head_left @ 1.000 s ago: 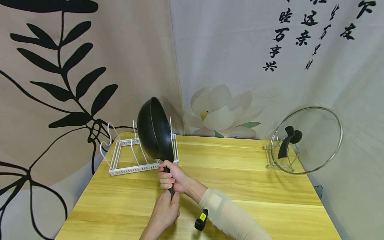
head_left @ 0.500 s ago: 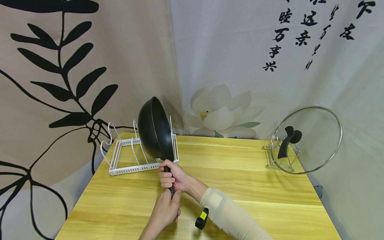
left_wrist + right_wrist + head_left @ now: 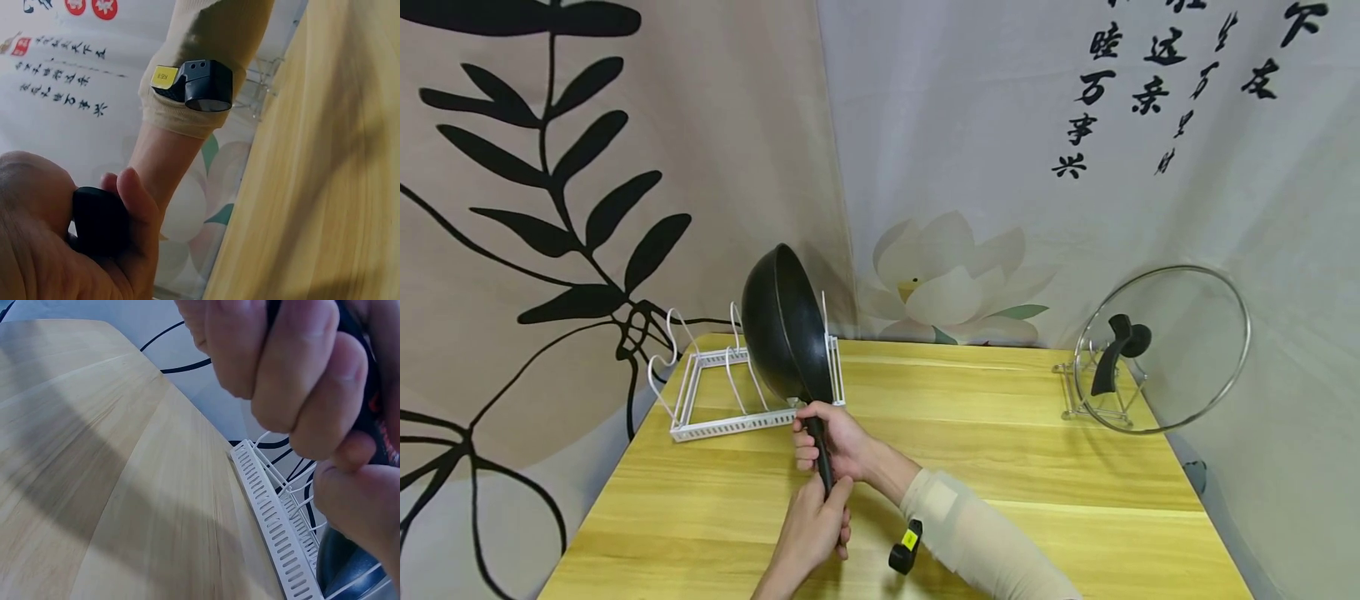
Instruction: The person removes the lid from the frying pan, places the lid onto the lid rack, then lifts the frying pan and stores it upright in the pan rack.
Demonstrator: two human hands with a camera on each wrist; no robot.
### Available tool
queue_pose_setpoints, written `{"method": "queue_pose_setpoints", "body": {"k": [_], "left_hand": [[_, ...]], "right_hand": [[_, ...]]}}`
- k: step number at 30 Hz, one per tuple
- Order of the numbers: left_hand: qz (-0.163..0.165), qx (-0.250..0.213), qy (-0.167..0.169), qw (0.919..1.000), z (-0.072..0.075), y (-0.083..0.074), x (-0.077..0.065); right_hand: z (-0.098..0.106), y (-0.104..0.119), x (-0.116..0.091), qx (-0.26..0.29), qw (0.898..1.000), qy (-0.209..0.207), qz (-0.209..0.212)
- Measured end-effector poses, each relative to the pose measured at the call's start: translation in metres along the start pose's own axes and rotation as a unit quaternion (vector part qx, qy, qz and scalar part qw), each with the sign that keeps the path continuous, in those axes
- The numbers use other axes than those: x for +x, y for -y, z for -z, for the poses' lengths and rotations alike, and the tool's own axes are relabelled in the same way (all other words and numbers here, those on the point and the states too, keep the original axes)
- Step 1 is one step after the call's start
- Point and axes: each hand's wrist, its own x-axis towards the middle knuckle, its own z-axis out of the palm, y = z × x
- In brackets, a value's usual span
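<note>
A black wok point(image 3: 784, 325) stands on edge in the right-hand part of a white wire rack point(image 3: 737, 425), its handle toward me. My right hand point(image 3: 842, 442) holds the handle close to the wok; more of the handle shows between thumb and fingers. In the right wrist view, its fingers point(image 3: 294, 375) curl round the handle. Below it, my left hand point(image 3: 812, 525) grips the end of the handle point(image 3: 100, 222), which in the left wrist view sits between thumb and fingers. The wok's lower rim is partly hidden by the rack.
A glass lid point(image 3: 1187, 358) with a black knob and metal rim leans on a small wire stand point(image 3: 1075, 400) at the table's right rear. The wooden table point(image 3: 1000, 450) reaches back to a printed cloth wall. A black camera point(image 3: 906, 547) is strapped at my right sleeve.
The fingers of my right hand have loosened a little, so more of the handle shows. The wok stays in the rack. The whole head view has shifted slightly.
</note>
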Motion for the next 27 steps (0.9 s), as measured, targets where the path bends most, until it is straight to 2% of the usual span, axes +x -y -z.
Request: {"method": "queue_pose_setpoints", "body": {"k": [8,14,22,27], "left_hand": [[0.000,0.005,0.004,1.0000,0.001,0.004,0.000],[0.000,0.012,-0.003,0.9999,0.001,0.003,0.001],[-0.016,0.068,-0.028,0.9972,0.004,0.002,0.001],[-0.031,0.120,-0.049,0.9910,0.005,0.002,0.000]], "right_hand": [[0.004,-0.003,0.001,-0.036,0.999,-0.024,0.019],[0.009,-0.003,0.000,-0.061,0.998,-0.007,0.034],[0.010,-0.003,-0.003,-0.074,0.997,0.005,0.026],[0.010,-0.004,-0.003,-0.079,0.997,0.002,0.022]]}}
